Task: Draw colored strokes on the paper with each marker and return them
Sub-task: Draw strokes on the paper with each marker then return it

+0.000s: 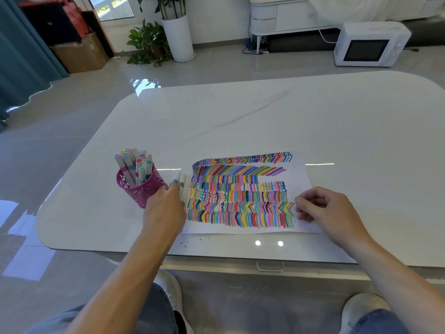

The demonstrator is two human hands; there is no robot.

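A white paper (298, 175) covered with rows of colored strokes lies on the table in front of me. To its left stands a pink perforated cup (140, 189) holding several capped markers (134, 165). Two white markers (181, 180) lie side by side between the cup and the paper's left edge. My left hand (165, 208) reaches over them, its fingertips touching their near ends; the lower parts of the markers are hidden under the fingers. My right hand (327, 209) rests on the paper's right edge with loosely curled fingers and nothing visible in it.
The glossy white table (265, 116) has rounded corners, and its near edge runs just above my knees. Small ink specks (185, 243) dot the surface below the paper. On the floor beyond are potted plants (149, 42), a cardboard box (80, 53) and a white microwave (370, 44).
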